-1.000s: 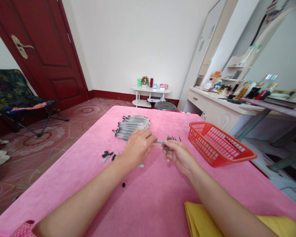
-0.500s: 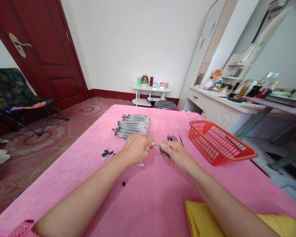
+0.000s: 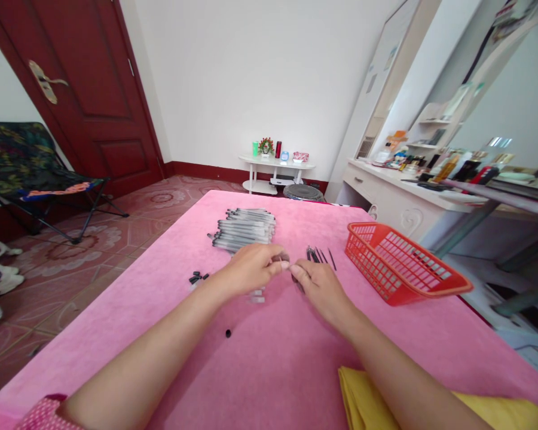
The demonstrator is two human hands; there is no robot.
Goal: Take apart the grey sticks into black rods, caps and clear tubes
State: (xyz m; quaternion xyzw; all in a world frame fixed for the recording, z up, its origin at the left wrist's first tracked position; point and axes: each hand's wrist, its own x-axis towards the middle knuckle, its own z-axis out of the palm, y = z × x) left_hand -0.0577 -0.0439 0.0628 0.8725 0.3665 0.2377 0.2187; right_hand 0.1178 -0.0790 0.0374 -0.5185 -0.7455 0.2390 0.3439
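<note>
My left hand point(image 3: 262, 267) and my right hand point(image 3: 316, 278) meet fingertip to fingertip above the pink cloth. Both are closed in a pinch around a thin pen part, mostly covered by the fingers. Behind my left hand lies a pile of clear pens point(image 3: 244, 228) with dark ends. Small black caps point(image 3: 198, 277) are scattered left of that hand, and a single black cap point(image 3: 228, 333) lies nearer to me. Clear short pieces point(image 3: 257, 297) show just below my left hand. Several thin black sticks like pen refills point(image 3: 321, 255) rest beyond my right hand.
An orange-red plastic basket point(image 3: 403, 266) stands at the right of the table with the pink cloth point(image 3: 269, 370). Folded yellow fabric point(image 3: 363, 397) lies at the front right, under my right forearm. A dressing table point(image 3: 394, 191) is at the right, a folding chair point(image 3: 40, 179) at the left.
The fingertips of both hands have shifted slightly; the thin piece that showed between them is now mostly hidden. The whole view has moved a little, and the things on the table lie as before.
</note>
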